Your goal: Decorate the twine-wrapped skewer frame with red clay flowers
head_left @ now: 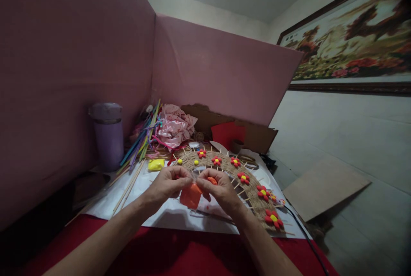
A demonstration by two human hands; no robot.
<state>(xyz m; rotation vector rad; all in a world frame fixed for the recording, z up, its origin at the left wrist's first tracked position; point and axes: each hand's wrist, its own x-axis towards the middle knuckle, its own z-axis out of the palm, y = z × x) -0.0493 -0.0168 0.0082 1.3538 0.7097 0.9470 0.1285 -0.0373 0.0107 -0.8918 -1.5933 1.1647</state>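
Observation:
My left hand (171, 182) and my right hand (218, 186) are close together over the table, both with fingers pinched. Between them hangs an orange clay packet (191, 197) with a clear plastic edge, gripped from both sides. A lump of orange clay (212, 180) shows at the fingers of my right hand. Just beyond lies a curved band wound with jute twine (227, 165), with thin sticks poking out along its edges. Several red flowers with yellow centres (243, 178) sit on it. Toward its left end are two bare yellow dots (196, 162).
A yellow packet (156, 164) lies left of the band, near long coloured sticks (141, 139) and crumpled pink cloth (176, 125). A purple tumbler (109, 139) stands at the left. Scissors (250, 160) lie behind the band. A black cable (303, 227) runs down the right side.

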